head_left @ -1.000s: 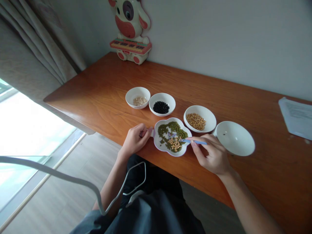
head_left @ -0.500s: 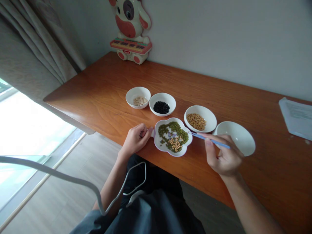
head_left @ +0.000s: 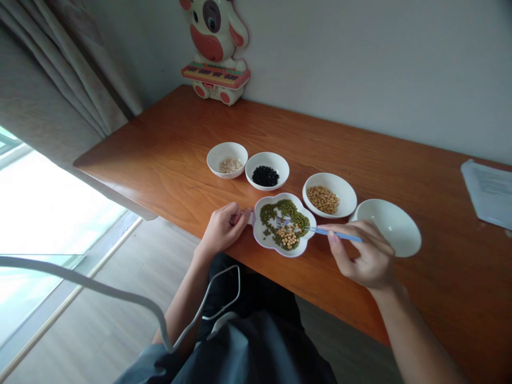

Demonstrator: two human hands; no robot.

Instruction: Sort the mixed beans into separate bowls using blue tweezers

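My left hand [head_left: 224, 228] grips the handle of a white, flower-shaped plate with a lilac rim [head_left: 259, 228] as my right hand [head_left: 366, 255] holds slim blue tweezers [head_left: 342, 235], tips over the plate's small green beans [head_left: 300, 216] and round tan beans [head_left: 288, 239]. Round white bowls [head_left: 340, 188] stand nearby on a brown wooden table [head_left: 168, 138], three holding pale flakes [head_left: 230, 165], black beans [head_left: 265, 176] and golden-yellow beans [head_left: 323, 199].

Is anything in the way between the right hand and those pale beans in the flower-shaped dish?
Nothing visible blocks it. The right hand holds blue tweezers, their tips at the right side of the dish. Green beans lie close around the pale beans; the left hand is on the opposite side.
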